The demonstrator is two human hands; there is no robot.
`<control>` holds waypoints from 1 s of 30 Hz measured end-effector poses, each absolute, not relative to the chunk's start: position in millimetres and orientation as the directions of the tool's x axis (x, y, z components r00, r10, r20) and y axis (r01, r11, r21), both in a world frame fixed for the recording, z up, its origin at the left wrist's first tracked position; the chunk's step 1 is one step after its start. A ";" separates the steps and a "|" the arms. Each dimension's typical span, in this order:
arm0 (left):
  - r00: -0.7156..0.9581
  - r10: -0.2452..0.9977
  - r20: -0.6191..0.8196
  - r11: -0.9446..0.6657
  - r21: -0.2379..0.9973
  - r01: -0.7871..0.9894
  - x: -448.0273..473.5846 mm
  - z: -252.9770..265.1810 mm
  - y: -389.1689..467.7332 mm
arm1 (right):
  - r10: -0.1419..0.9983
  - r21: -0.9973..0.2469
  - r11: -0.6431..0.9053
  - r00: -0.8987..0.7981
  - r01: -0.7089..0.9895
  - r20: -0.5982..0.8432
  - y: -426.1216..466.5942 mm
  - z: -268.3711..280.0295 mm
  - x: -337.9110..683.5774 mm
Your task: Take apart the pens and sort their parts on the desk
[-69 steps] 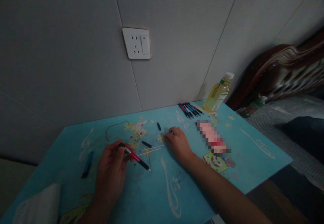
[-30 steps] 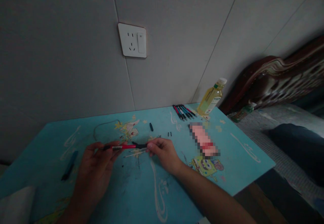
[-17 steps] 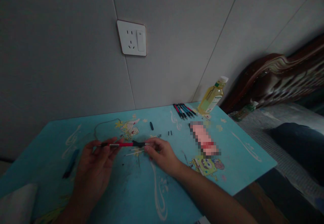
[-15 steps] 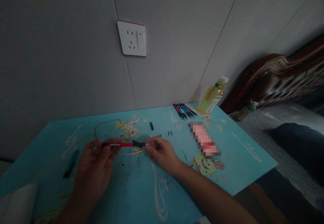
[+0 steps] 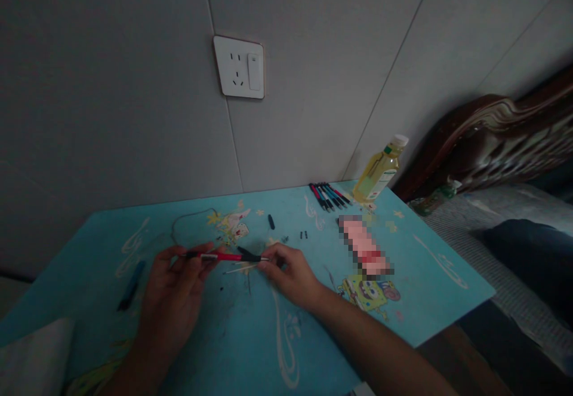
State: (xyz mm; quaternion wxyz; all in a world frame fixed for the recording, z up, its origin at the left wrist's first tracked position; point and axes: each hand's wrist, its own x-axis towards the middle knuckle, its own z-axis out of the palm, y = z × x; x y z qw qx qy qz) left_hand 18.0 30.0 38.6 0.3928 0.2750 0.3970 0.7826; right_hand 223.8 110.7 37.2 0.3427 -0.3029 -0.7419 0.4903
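Note:
A red and black pen lies level between my two hands, above the blue table. My left hand grips its red barrel near the left end. The fingertips of my right hand pinch the metal tip at the right end. Just behind the pen's black grip a small dark piece shows on the table. Thin white sticks, perhaps refills, lie under the pen, partly hidden by it and my right hand.
Several pens lie in a row at the back, beside a bottle of yellow liquid. A blurred pink pack is to the right. A blue pen-like piece lies left, a dark grip behind, a white object front left.
The camera view has shifted slightly, moving the scene a little right. Both hands still hold the pen; its right end now dips slightly, and the dark piece behind it shows more clearly.

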 end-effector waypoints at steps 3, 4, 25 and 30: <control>-0.535 0.837 0.113 -0.368 0.840 -0.398 19.7 40.2 28.6 | 0.757 -0.923 0.366 -0.615 0.117 0.222 110.1 38.2 225.2; -0.533 0.838 0.115 -0.369 0.839 -0.400 20.0 40.6 28.2 | 0.744 -0.923 0.367 -0.633 0.118 0.214 109.6 37.9 225.3; -0.537 0.836 0.111 -0.377 0.827 -0.417 20.9 48.9 23.3 | 0.356 -0.941 -0.338 -0.929 -0.031 -0.097 102.4 31.8 218.9; -0.457 0.887 0.067 -0.262 0.888 -0.378 25.2 41.2 20.7 | 0.349 -0.947 -0.322 -0.928 0.012 -0.130 94.2 31.7 214.0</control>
